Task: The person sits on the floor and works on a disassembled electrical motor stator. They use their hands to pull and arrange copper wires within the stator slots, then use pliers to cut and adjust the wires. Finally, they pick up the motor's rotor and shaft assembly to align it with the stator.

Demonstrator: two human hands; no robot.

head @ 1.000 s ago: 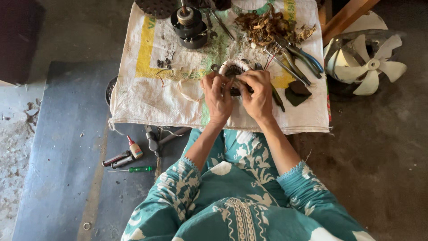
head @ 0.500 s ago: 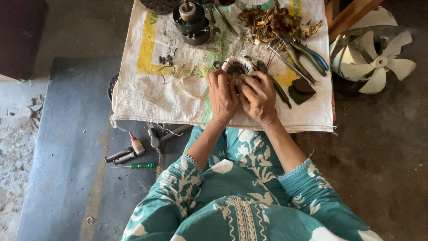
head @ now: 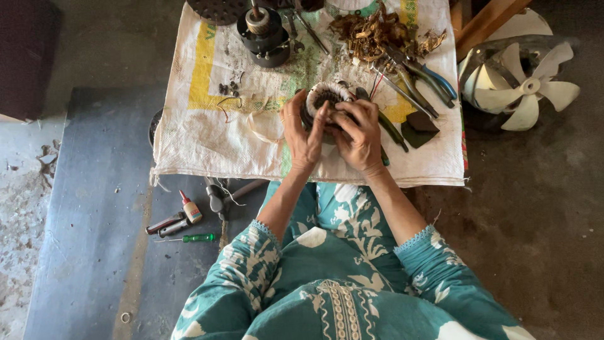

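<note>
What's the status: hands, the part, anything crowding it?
Left hand and right hand both gripping the wound motor stator over the sack. Pliers and wire scrap close beside.

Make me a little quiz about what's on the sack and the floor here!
1. True or false: both hands grip the round motor winding.
2. Which lies on the floor beside the sack? A) green-handled screwdriver B) hammer C) paintbrush
3. What white thing sits at the far right?

Key:
1. True: left hand and right hand hold it.
2. A
3. A fan blade.
</note>
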